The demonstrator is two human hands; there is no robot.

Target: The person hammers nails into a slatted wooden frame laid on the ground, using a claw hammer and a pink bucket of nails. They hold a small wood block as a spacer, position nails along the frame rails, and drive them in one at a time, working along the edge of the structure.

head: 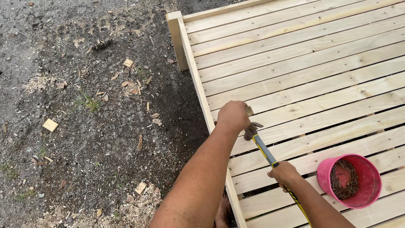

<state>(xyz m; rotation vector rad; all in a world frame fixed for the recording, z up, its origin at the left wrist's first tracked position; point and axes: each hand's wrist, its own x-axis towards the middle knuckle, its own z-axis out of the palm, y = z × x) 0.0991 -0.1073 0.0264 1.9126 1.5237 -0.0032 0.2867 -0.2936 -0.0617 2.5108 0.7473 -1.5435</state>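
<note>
Right hand (283, 173) grips hammer (263, 147) over slats (320, 84).

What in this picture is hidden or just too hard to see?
All in the head view:
- What the left hand pinches: only a small wooden bit shows past the knuckles.
- The hammer head: partly behind that hand.
- The handle's end: covered by the right hand and forearm.
- Nails in the pink bucket: too small to count.

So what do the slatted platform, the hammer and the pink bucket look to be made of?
Slatted platform: pale, unfinished softwood by the look, with visible grain and knots. Hammer, gripped by the right hand: dull dark metal head, grey shaft, and a yellow-and-black grip, probably rubber or plastic. Pink bucket: smooth, uniform colour, likely plastic; it holds brownish metal nails.
</note>
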